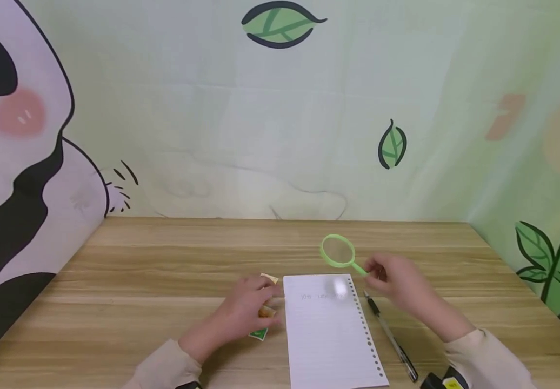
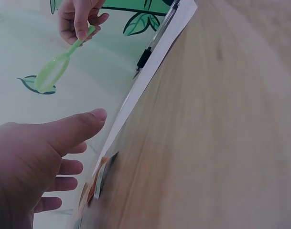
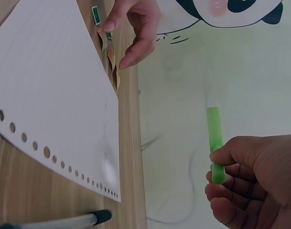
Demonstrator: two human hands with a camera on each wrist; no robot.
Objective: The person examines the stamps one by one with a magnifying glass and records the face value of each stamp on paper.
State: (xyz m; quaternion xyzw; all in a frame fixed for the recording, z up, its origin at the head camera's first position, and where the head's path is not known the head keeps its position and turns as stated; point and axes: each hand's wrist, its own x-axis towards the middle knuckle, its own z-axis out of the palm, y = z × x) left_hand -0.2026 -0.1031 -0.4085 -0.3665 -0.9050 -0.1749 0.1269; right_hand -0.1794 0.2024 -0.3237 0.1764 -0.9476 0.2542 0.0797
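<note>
Left hand (image 1: 243, 307): fingers (image 2: 70, 167) loosely extended, thumb (image 2: 80, 128) apart | right hand (image 1: 397, 278): fingers (image 3: 229, 211) curled, pinching

Faint handwriting (image 1: 313, 296) on lined paper (image 1: 333, 343), too unclear to read; nothing else legible

Soft, even light fills the head view, with a small bright patch (image 1: 340, 288) glaring on the paper (image 1: 331, 337) and a faint shadow under the left hand (image 1: 243, 308); both wrist views look dimmer and hazier, the tabletop (image 2: 217, 124) blurred in the left one
</note>
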